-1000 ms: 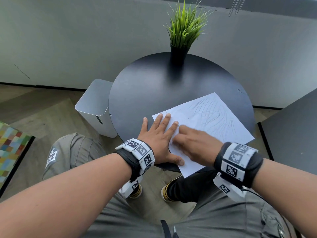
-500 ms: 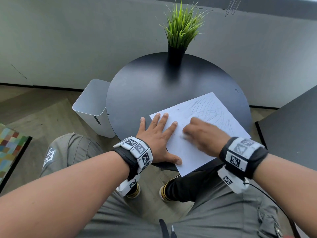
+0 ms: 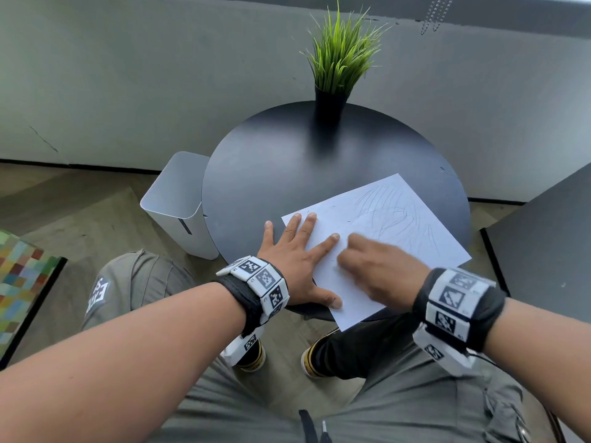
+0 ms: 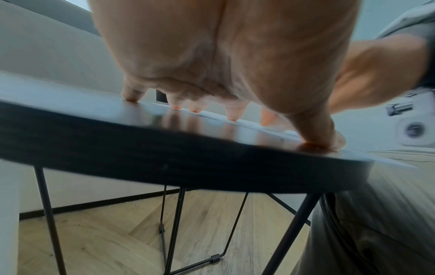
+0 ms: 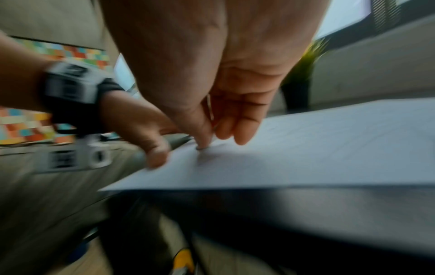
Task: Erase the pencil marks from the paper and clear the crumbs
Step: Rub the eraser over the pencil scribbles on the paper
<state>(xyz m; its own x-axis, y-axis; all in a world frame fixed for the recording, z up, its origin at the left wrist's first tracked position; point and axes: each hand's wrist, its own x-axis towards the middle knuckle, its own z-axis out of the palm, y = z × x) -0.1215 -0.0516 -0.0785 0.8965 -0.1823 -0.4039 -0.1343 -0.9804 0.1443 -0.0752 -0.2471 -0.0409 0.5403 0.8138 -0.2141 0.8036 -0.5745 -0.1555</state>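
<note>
A white paper [image 3: 399, 231] lies at an angle on the near right part of the round black table [image 3: 287, 161]. Grey pencil scribbles [image 3: 393, 215] cover its far half. My left hand [image 3: 297, 251] lies flat with spread fingers and presses the paper's left edge; from the left wrist view its fingertips [image 4: 231, 117] touch the tabletop. My right hand [image 3: 371, 266] is blurred with motion over the paper's near half. In the right wrist view its thumb and fingers [image 5: 204, 137] pinch a small eraser [image 5: 201, 148] against the sheet.
A potted grass plant [image 3: 339, 59] stands at the table's far edge. A white bin [image 3: 179, 199] sits on the floor left of the table. A dark panel [image 3: 543, 244] is at the right. The paper's near corner overhangs the table above my knees.
My right hand slid up and right across the paper, then came back toward the left hand's index finger. The left hand has stayed flat on the paper's edge.
</note>
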